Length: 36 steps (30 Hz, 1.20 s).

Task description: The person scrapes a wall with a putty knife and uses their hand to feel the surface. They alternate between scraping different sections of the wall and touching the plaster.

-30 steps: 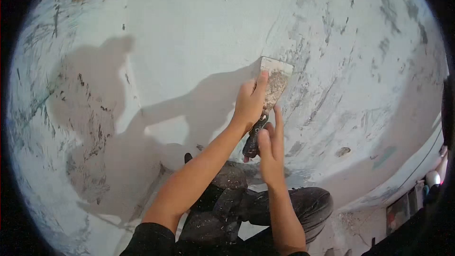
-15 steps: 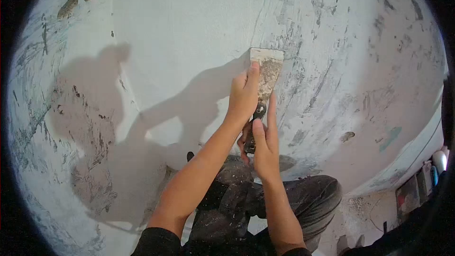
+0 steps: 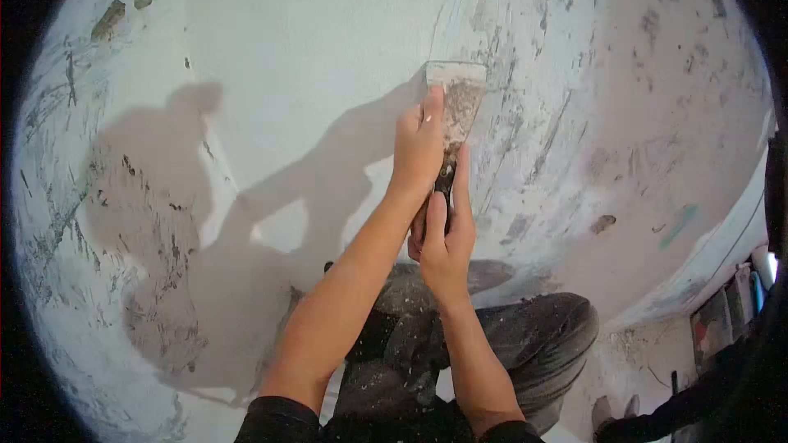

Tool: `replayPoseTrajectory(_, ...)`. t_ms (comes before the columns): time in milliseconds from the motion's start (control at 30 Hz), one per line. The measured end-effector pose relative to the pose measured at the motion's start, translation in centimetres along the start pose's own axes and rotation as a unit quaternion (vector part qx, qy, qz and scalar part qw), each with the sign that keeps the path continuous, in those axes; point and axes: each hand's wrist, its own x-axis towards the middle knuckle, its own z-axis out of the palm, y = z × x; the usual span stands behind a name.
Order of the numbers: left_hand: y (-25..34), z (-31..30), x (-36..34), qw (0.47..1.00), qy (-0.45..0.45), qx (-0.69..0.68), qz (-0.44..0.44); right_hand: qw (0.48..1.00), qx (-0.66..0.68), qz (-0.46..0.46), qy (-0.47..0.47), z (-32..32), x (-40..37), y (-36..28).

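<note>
Both my hands hold one putty knife (image 3: 465, 107), a wide scraper with a dirty, crusted blade and a dark handle. Its straight edge points up and meets the patchy pale wall (image 3: 328, 41). My left hand (image 3: 419, 148) grips low on the blade's left side, with the thumb lying flat along the metal. Below it, my right hand (image 3: 447, 238) is wrapped round the handle, and one finger stretches up beside the blade's neck. Grey and dark streaks mark the wall to the right of the blade.
My bent knee (image 3: 558, 324) in dusty dark trousers is close below the hands. A wall corner runs down on the left. Items in a dark box (image 3: 714, 328) stand at the lower right, near another person's dark-clad leg or arm (image 3: 689, 410). Debris lies on the floor (image 3: 640, 361).
The putty knife has slid a little upward along the wall, with both hands moving along with it. My grip looks the same.
</note>
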Motion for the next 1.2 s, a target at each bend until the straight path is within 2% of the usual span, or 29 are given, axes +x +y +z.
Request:
replayPoseTrajectory(67,-0.1,0.1,0.3,1.0,-0.008,-0.012,0.025,1.0,0.002,0.003,0.01,0.2,0.1,0.2)
replayPoseTrajectory(133,0.2,0.3,0.2,1.0,0.01,-0.004,0.025,0.998,-0.04,-0.037,0.013,0.1,0.6,0.6)
replayPoseTrajectory(267,0.9,0.1,0.0,1.0,-0.013,-0.026,0.005,1.0,0.021,-0.006,0.008,0.4,0.0,-0.8)
replayPoseTrajectory(333,0.6,0.4,-0.2,0.999,0.003,-0.005,0.042,1.0,0.013,-0.011,0.009,0.1,-0.2,-0.7)
replayPoseTrajectory(400,0.9,0.5,-0.6,0.999,0.001,-0.048,-0.003,1.0,0.022,-0.004,0.004,0.1,-0.4,-0.9)
replayPoseTrajectory(467,-0.1,0.0,-0.9,0.998,-0.02,-0.067,-0.009,0.999,0.026,0.018,0.009,-0.1,-1.4,-0.6)
replayPoseTrajectory(600,0.5,0.4,0.4,0.999,0.023,0.018,0.026,1.0,0.02,-0.019,0.01,0.0,0.3,-0.5)
replayPoseTrajectory(667,-0.3,-0.1,0.2,0.999,-0.027,-0.019,-0.031,1.0,0.017,0.021,0.003,0.0,-0.4,-1.0)
replayPoseTrajectory(800,0.0,0.5,0.6,1.0,0.007,0.023,0.007,1.0,0.014,-0.014,0.011,-0.2,0.4,-0.6)
replayPoseTrajectory(833,0.2,0.3,0.6,0.999,-0.021,-0.037,-0.034,0.999,0.032,-0.005,-0.001,-0.4,0.3,-1.1)
replayPoseTrajectory(867,-0.1,0.1,-0.1,0.998,-0.02,-0.036,-0.042,1.0,0.03,0.003,0.0,-0.4,-0.5,-1.0)
replayPoseTrajectory(933,0.6,0.0,-0.6,1.0,0.003,0.009,-0.028,0.999,0.043,-0.003,0.0,-0.1,-0.8,-1.3)
replayPoseTrajectory(967,0.7,0.3,-0.7,0.998,-0.013,-0.063,-0.007,0.999,0.044,-0.01,0.0,0.2,-0.3,-1.5)
replayPoseTrajectory(1000,0.8,0.3,-0.3,0.998,-0.014,-0.064,-0.004,0.999,0.037,-0.015,0.002,0.4,0.1,-1.6)
replayPoseTrajectory(1067,1.4,0.2,0.2,0.998,-0.009,-0.057,-0.012,1.0,0.019,-0.013,0.01,0.4,0.1,-1.7)
replayPoseTrajectory(1100,1.8,-0.1,-0.2,0.998,-0.014,-0.052,-0.034,0.998,0.055,0.004,0.002,0.5,-0.2,-1.8)
replayPoseTrajectory(1200,1.0,0.3,0.4,1.0,0.009,-0.008,0.006,0.999,0.021,-0.046,0.017,0.4,0.4,-0.6)
